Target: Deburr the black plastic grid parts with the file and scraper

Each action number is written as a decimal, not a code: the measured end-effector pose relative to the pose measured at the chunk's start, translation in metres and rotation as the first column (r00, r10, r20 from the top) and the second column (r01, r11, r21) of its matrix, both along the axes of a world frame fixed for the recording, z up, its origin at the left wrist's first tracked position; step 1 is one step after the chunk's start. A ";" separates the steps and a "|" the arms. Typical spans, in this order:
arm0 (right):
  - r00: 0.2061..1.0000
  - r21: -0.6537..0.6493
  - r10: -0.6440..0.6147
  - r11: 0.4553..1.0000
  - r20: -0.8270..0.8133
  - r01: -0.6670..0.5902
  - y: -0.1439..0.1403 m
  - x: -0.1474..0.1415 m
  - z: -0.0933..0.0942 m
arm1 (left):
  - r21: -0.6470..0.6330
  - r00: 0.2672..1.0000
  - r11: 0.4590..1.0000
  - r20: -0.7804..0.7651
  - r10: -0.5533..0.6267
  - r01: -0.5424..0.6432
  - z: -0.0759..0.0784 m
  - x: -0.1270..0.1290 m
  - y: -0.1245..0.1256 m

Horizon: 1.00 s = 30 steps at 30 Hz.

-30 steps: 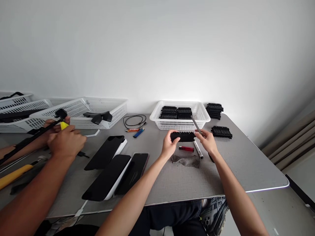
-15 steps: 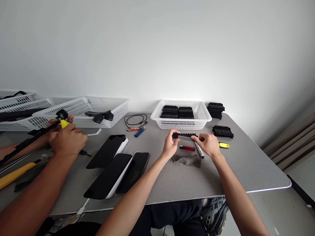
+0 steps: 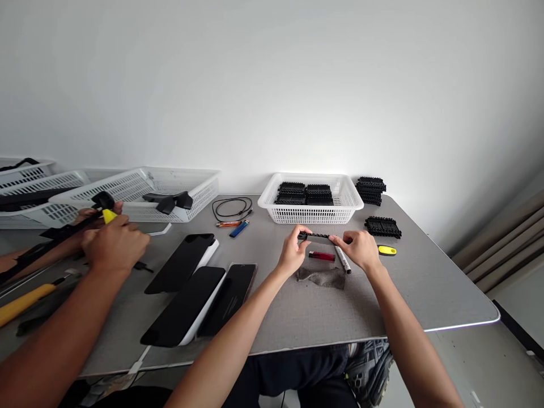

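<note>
Head view looks down on a grey table [image 3: 382, 306] where the person's left hand [image 3: 292, 256] and right hand [image 3: 359, 249] hold one black part [image 3: 318, 236] between them, just above the tabletop and a little in front of the white basket [image 3: 311, 214]. Each hand pinches an end of the part — thumb and fingertips closed on it, the other fingers curled.

Under the part lie a red lighter [image 3: 322, 256], a white marker [image 3: 342, 260] and a grey cloth [image 3: 321, 277]. A yellow object [image 3: 386, 250] sits just right of the right hand. More black parts fill the basket, with further ones on the table to its right.

At far left, another person's hand [image 3: 114, 246] works on a black-and-yellow tool [image 3: 102, 208] — well apart. Three dark phones [image 3: 199, 289] lie between.
</note>
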State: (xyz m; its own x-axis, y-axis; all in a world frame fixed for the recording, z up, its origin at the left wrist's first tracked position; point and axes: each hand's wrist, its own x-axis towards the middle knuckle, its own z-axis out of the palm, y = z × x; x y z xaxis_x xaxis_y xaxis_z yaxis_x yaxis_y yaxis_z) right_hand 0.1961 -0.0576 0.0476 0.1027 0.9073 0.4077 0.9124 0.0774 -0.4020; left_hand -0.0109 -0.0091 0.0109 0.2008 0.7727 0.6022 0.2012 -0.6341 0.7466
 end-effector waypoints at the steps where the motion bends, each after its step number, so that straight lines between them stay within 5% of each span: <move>1: 1.000 -0.004 0.001 1.000 -0.005 -0.001 0.000 0.000 0.000 | 0.004 1.000 1.000 -0.004 0.000 0.000 0.000 0.000 0.000; 30: 0.997 -0.026 0.057 0.998 -0.058 -0.059 0.004 0.020 0.000 | -0.022 0.999 1.000 0.052 -0.003 0.004 -0.007 -0.004 0.011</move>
